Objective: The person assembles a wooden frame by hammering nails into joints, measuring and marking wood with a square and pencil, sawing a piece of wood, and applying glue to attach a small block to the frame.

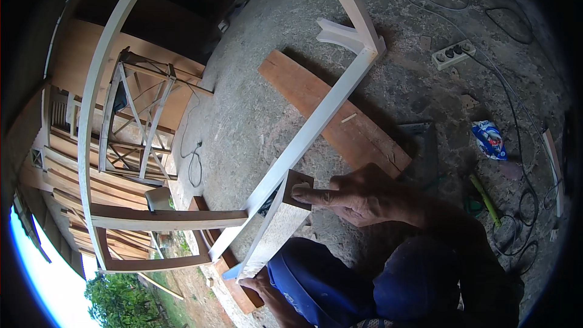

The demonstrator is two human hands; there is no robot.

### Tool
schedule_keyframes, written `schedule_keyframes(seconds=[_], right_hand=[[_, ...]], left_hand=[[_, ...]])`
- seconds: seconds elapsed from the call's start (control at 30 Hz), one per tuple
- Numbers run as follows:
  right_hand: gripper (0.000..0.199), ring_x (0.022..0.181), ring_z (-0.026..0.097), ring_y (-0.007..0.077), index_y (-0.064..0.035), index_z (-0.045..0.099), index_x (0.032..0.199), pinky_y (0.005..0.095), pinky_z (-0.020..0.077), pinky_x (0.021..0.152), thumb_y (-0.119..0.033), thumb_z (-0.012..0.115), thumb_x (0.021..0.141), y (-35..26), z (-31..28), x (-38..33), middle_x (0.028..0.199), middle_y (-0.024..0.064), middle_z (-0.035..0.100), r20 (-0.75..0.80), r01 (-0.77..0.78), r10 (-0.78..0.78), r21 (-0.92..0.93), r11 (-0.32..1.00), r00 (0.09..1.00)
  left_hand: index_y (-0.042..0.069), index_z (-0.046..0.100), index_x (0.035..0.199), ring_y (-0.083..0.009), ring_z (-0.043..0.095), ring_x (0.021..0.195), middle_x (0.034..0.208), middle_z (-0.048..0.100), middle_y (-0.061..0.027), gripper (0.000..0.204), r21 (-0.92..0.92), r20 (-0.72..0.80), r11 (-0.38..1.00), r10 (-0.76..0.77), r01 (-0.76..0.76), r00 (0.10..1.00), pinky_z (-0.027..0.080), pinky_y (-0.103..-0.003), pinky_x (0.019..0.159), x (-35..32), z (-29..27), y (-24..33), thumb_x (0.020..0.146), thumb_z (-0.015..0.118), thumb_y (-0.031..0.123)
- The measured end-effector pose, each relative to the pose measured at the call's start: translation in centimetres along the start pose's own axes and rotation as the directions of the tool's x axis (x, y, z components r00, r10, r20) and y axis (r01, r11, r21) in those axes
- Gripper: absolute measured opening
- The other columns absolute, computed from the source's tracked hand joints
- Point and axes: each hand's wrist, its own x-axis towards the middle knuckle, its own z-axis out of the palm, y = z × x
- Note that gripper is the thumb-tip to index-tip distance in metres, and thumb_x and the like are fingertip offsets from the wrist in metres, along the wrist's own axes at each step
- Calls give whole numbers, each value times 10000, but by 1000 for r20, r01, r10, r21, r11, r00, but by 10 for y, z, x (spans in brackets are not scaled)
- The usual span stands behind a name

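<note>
A wooden frame with pale bars [303,140] stands tilted before me. A short pale wooden post [276,237] rises close by my knees, its brown end face turned up. My right hand [364,197] reaches in from the right, index finger stretched onto that end face and the other fingers curled. At the post's lower end, my left hand [262,291] grips it, partly hidden by my blue-clad knee. Under the frame a reddish-brown plank [334,109] lies on the floor.
A white power strip [453,54] with plugs and dark cables lies at the right. Near it are a blue-and-white packet [489,140] and a green stick [484,199]. A wooden trestle [143,115] and stacked boards [115,188] stand at the left.
</note>
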Motion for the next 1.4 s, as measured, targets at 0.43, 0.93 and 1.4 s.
schedule_keyframes(seconds=[0.43,0.93,1.4], right_hand=[[822,515,573,152,-306,280,1595,357,521,470,-100,667,900,47,20,9,647,26,553,45,-102,116,-244,965,992],[814,518,555,118,-229,256,1612,325,523,607,26,558,900,-13,-5,-2,611,63,563,232,-160,2,663,731,973],[824,550,561,86,-123,121,1629,297,520,597,-25,560,939,-20,-18,22,624,33,587,341,-279,-10,785,554,940]], left_hand=[[-135,360,1384,-465,573,1205,1343,513,-337,658,14,34,1000,-16,16,999,485,-636,1015,6,-13,7,1001,381,400],[-137,396,1360,-468,564,1199,1327,520,-339,648,-59,50,998,-28,31,998,448,-641,1042,2,-15,4,993,372,396],[-113,445,1329,-437,635,1110,1296,575,-311,654,-92,41,995,-29,33,999,531,-613,961,-13,9,-3,1006,436,455]])
